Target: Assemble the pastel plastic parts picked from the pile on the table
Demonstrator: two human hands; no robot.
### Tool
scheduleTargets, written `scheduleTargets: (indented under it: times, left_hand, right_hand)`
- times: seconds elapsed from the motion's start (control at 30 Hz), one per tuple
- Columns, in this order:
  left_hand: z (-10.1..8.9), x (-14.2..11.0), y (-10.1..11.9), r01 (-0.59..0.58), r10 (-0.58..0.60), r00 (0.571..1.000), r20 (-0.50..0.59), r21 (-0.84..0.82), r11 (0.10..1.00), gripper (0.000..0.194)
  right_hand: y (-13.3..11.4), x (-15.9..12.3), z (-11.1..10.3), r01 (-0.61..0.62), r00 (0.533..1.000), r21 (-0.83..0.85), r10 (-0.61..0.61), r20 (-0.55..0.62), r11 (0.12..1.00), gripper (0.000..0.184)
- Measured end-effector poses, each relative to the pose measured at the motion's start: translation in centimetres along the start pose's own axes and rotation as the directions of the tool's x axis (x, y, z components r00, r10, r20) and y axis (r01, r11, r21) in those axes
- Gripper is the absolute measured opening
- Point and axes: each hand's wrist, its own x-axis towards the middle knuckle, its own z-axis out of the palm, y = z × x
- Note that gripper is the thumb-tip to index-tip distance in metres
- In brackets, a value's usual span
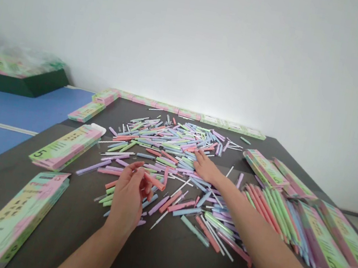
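My left hand (129,194) is closed around a coral pen barrel (156,182), held above the near part of a pile of loose pen parts (163,143). My right hand (207,168) reaches forward into the middle of that pile, its fingers stretched out and touching the pieces there. Whether it has hold of any single piece is not visible. The pile mixes pastel barrels and caps in coral, green, blue and purple with thin white refills (159,220).
Printed pen boxes (67,145) line the table's left side and back edge. At right, assembled-looking pens (272,209) lie in colour groups beside more boxes (329,241). A dark green bin (43,81) with boxes and plastic wrap stands on a blue surface (1,106) at left.
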Motion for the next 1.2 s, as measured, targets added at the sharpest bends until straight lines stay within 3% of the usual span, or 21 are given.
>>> scheduleTargets:
  times: [0.2,0.37,0.5,0.67,0.77,0.87,1.03,1.2]
  left_hand:
    - [0.1,0.0,0.0,0.034,-0.034,0.999,-0.006,0.009,0.999,0.025]
    - [-0.1,0.1,-0.1,0.031,-0.031,1.0,0.003,0.004,0.999,0.024]
    - [-0.2,0.1,-0.2,0.024,-0.024,1.0,-0.005,-0.004,1.0,0.024]
    - [-0.1,0.0,-0.2,0.051,-0.051,0.999,-0.018,-0.004,0.999,0.025]
    - [-0.2,-0.1,-0.3,0.063,-0.063,0.998,-0.018,-0.003,0.998,0.027]
    - [-0.4,-0.1,-0.5,0.063,-0.063,0.998,-0.01,0.003,0.998,0.027]
    - [-0.5,-0.3,-0.5,0.074,-0.074,0.997,-0.005,0.004,0.997,0.026]
    - [-0.3,-0.7,-0.2,0.107,-0.107,0.994,-0.017,0.011,0.994,0.025]
  right_hand:
    - [-3.8,-1.8,1.2,-0.005,1.0,-0.031,0.005,0.016,1.0,0.054]
    - [-5.4,-3.0,1.3,0.04,0.999,-0.02,-0.04,0.021,0.999,0.056]
    - [-4.0,-2.3,0.1,0.071,0.997,0.015,-0.072,0.01,0.997,0.051]
    - [0.8,1.0,-2.0,0.014,0.999,0.026,-0.013,-0.046,1.0,0.057]
    - [2.3,2.8,-2.0,0.064,0.998,0.026,-0.063,-0.022,0.998,0.062]
    - [2.2,3.5,-0.9,0.116,0.993,0.019,-0.116,0.026,0.993,0.057]
    - [1.3,1.8,0.6,0.075,0.994,-0.002,-0.075,0.076,0.997,0.056]
    - [1.8,-1.2,0.2,0.06,0.99,0.006,-0.06,0.127,0.998,0.057]
